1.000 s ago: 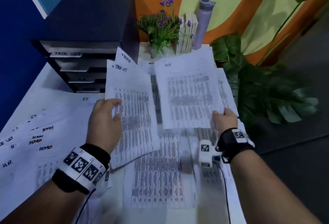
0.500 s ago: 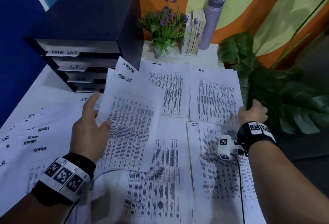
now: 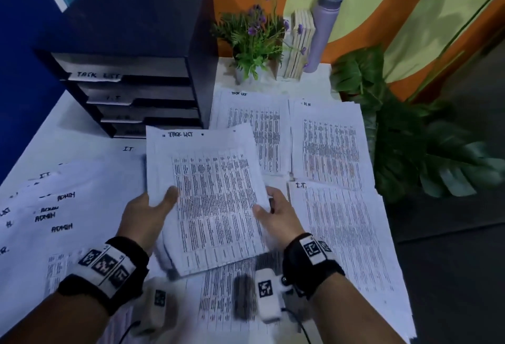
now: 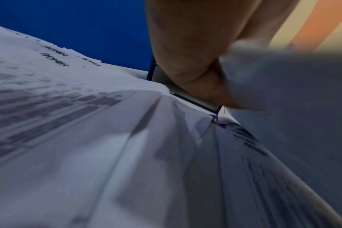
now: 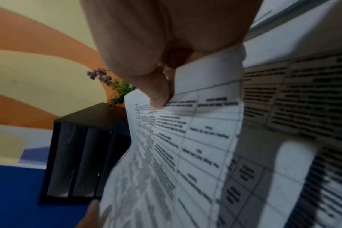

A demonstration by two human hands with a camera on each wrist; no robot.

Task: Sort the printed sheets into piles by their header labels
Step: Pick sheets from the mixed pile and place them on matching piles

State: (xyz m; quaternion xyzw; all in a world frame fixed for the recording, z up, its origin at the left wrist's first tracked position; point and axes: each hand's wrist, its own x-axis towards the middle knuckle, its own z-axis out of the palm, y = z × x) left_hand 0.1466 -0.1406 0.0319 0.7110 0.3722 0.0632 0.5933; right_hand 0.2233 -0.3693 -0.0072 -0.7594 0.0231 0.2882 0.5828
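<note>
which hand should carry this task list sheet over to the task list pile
Right. The right hand already pinches the sheet on the side facing the TASK LIST pile; the left hand would probably have to cross over.

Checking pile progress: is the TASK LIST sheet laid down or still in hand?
In hand: left hand and right hand pinch the TASK LIST sheet.

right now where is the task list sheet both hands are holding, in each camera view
Head: the held TASK LIST sheet sits centre frame, left hand on its left edge, right hand on its right edge.
Left wrist: its blurred underside fills the right side, gripped by the hand at the top.
Right wrist: the sheet runs down the middle, pinched under the thumb.
Shared landmark: the black drawer unit, upper left in head, lower left in right wrist.
</note>
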